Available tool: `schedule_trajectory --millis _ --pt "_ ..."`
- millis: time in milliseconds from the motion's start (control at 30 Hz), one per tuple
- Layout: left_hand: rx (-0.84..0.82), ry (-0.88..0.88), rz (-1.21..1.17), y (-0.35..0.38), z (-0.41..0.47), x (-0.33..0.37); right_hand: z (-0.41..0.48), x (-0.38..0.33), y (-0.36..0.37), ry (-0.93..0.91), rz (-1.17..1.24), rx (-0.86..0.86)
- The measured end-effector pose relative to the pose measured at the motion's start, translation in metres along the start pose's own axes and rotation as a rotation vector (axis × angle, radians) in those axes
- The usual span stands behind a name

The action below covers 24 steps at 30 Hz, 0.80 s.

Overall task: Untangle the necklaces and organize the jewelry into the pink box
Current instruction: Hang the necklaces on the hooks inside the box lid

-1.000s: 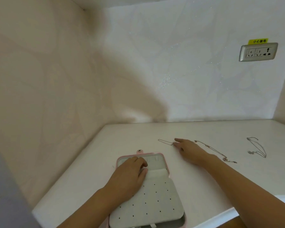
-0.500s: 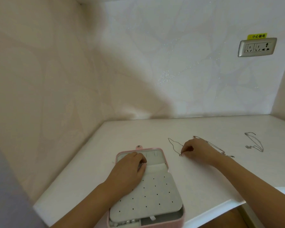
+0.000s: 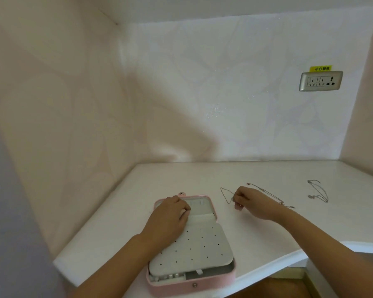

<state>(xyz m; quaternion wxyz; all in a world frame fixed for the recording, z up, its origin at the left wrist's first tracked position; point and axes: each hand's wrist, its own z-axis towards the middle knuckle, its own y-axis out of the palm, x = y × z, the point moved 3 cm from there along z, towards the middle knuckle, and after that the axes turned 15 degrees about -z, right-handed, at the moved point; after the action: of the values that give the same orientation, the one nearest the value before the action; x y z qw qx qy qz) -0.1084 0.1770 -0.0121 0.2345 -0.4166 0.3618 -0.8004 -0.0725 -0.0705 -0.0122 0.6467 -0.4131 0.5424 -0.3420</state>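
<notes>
The box (image 3: 192,286) lies open at the near edge of the bench (image 3: 116,233), a white holed panel (image 3: 198,244) covering most of its inside. The left hand (image 3: 170,218) rests on the far compartment with its fingers bent; I cannot tell whether they pinch anything. Just right of the box, the right hand (image 3: 252,203) pinches a thin chain (image 3: 225,195) between thumb and fingertips. One loop trails left on the bench and the rest runs off behind the wrist.

The chain looks very light and wholly limp. It will likely sag, swing and knot on itself if lifted by the middle. It is fine enough to snag or kink, so a gentle pinch near the clasp end seems best, letting the length hang free.

A second necklace (image 3: 318,191) lies well apart, further right. A socket (image 3: 320,81) sits on the far wall.
</notes>
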Motion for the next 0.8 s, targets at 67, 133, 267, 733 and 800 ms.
schedule_trajectory --millis 67,133,267,733,800 --pt "-0.038 0.008 -0.102 -0.001 0.004 0.008 -0.006 -0.006 -0.011 -0.014 0.051 -0.014" --pt "-0.058 -0.007 -0.246 -0.004 0.010 0.025 -0.013 -0.016 -0.021 -0.044 0.073 -0.048" --pt "-0.213 -0.120 -0.527 -0.005 0.031 0.060 -0.033 -0.046 -0.042 -0.136 0.070 -0.104" --pt "-0.096 -0.168 -1.067 -0.046 0.038 0.100 -0.074 -0.052 -0.084 -0.193 0.508 0.026" --pt "-0.008 -0.261 -1.313 -0.054 0.041 0.088 -0.077 -0.041 -0.084 -0.181 0.595 0.055"
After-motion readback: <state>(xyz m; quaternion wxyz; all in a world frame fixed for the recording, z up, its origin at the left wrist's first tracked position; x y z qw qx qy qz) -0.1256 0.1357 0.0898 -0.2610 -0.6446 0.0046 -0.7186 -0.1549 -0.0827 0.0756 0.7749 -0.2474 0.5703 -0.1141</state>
